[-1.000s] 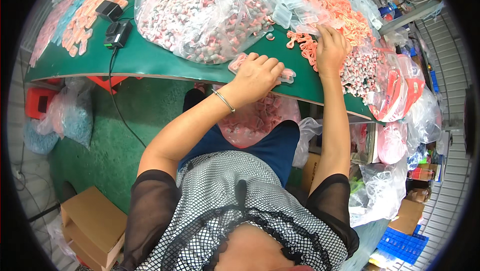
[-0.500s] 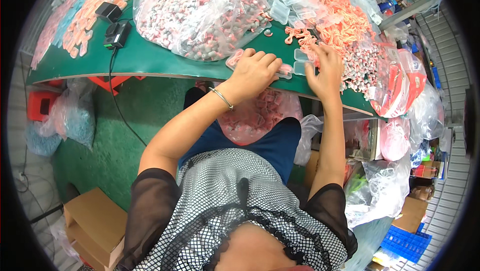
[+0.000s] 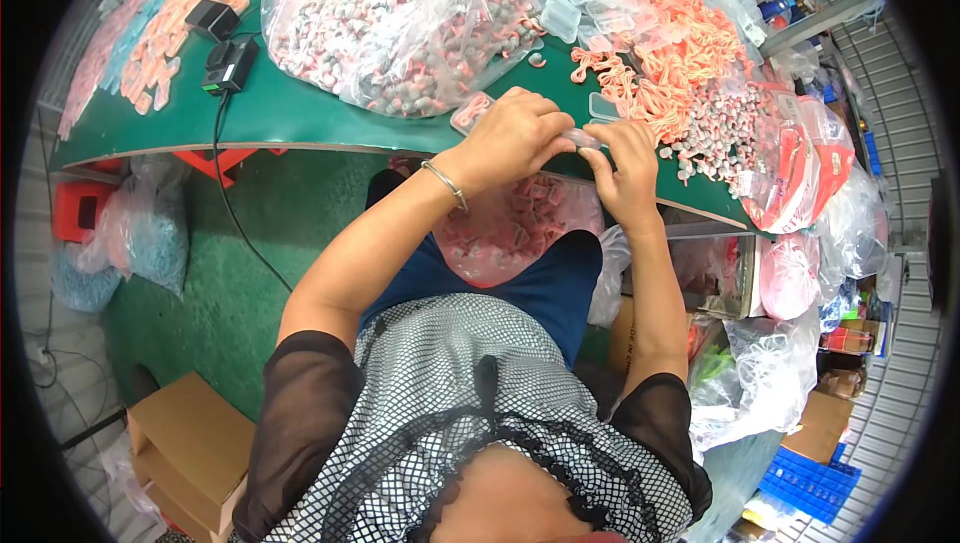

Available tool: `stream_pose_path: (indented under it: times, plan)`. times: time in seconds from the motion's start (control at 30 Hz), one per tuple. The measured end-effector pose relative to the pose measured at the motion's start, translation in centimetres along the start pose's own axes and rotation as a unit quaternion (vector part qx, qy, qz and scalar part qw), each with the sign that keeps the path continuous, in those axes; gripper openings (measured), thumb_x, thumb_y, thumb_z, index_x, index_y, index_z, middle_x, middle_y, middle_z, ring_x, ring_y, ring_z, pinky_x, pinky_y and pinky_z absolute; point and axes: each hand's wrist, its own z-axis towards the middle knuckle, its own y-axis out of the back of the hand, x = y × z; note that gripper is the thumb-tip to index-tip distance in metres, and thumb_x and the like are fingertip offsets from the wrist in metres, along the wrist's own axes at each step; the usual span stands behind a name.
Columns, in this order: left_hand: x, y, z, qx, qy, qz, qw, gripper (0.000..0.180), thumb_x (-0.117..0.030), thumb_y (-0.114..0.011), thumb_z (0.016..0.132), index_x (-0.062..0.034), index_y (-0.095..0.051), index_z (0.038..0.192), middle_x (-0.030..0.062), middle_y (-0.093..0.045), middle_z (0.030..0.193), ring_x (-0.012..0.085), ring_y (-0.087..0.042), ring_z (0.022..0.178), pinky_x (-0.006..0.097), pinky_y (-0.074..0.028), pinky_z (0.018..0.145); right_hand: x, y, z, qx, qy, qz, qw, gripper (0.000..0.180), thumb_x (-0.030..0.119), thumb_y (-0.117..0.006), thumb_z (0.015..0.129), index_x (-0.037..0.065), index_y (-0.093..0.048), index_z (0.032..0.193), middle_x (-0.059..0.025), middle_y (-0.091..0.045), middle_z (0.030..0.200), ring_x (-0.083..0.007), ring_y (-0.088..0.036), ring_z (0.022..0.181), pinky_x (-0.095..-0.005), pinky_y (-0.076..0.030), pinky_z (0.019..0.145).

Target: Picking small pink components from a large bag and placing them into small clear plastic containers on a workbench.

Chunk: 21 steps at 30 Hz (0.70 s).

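Observation:
Both hands meet over the front edge of the green table. My left hand [image 3: 512,138], with a bangle at its wrist, has its fingers closed on one end of a small clear plastic case [image 3: 582,139]. My right hand [image 3: 627,168] pinches the other end between thumb and fingers. Most of this case is hidden by the hands. Partly under my left hand, another clear case [image 3: 468,115] with pink content lies on the table. An empty-looking clear case [image 3: 603,107] sits just beyond my right hand, beside a heap of orange cords [image 3: 675,48].
A large clear bag [image 3: 395,33] of pink-and-grey plug-like pieces fills the table's middle. More loose pieces [image 3: 720,133] lie to the right. Rows of filled cases [image 3: 195,18] and a black device with a cable [image 3: 228,68] are at left. A bag of pink pieces [image 3: 515,228] hangs below the edge.
My right hand has moved left from the clear cases by the cords and now grips the case at my left hand. One fewer clear case shows beside the cords.

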Motion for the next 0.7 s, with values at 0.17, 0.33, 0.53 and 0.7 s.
stream_pose_path:
  times: [0.17,0.33,0.53,0.7]
  plan:
    - [-0.4,0.5,-0.2,-0.017,0.018,0.004,1.000,0.026,-0.024,-0.073,0.083,-0.0068,-0.069,0.102,0.0079,-0.067,0.091,0.0270,-0.063,0.085,0.038,-0.046,0.081,0.4,0.2,0.1,-0.007,-0.008,0.004,1.000,0.026,0.011,-0.074,0.076,0.006,-0.066,0.100,-0.0096,-0.065,0.095,-0.0285,-0.061,0.092,-0.0404,-0.042,0.087]
    - [-0.6,0.7,-0.4,-0.038,0.052,-0.007,0.998,0.028,-0.026,-0.074,0.081,-0.0077,-0.069,0.102,0.0072,-0.068,0.091,0.0260,-0.064,0.087,0.038,-0.046,0.082,0.7,-0.3,0.0,-0.032,-0.050,0.065,0.996,0.028,0.009,-0.075,0.076,0.005,-0.067,0.103,-0.0105,-0.066,0.098,-0.0295,-0.062,0.095,-0.0388,-0.045,0.088]
    - [-0.6,1.8,-0.8,-0.016,0.042,-0.007,0.999,0.037,-0.028,-0.076,0.079,-0.0084,-0.066,0.109,0.0079,-0.066,0.101,0.0265,-0.062,0.095,0.040,-0.045,0.085,1.0,-0.3,-0.2,-0.025,-0.109,0.139,0.984,0.027,0.007,-0.076,0.075,0.005,-0.068,0.100,-0.0107,-0.067,0.099,-0.0289,-0.063,0.094,-0.0374,-0.046,0.087]
    - [-0.4,2.3,-2.2,0.002,0.046,0.091,0.995,0.052,-0.035,-0.075,0.077,-0.0106,-0.061,0.120,0.0075,-0.063,0.113,0.0265,-0.057,0.105,0.042,-0.043,0.088,1.2,-1.5,-0.1,-0.047,-0.036,0.033,0.998,0.030,0.008,-0.076,0.074,0.007,-0.067,0.103,-0.0091,-0.066,0.101,-0.0279,-0.062,0.095,-0.0384,-0.045,0.087]
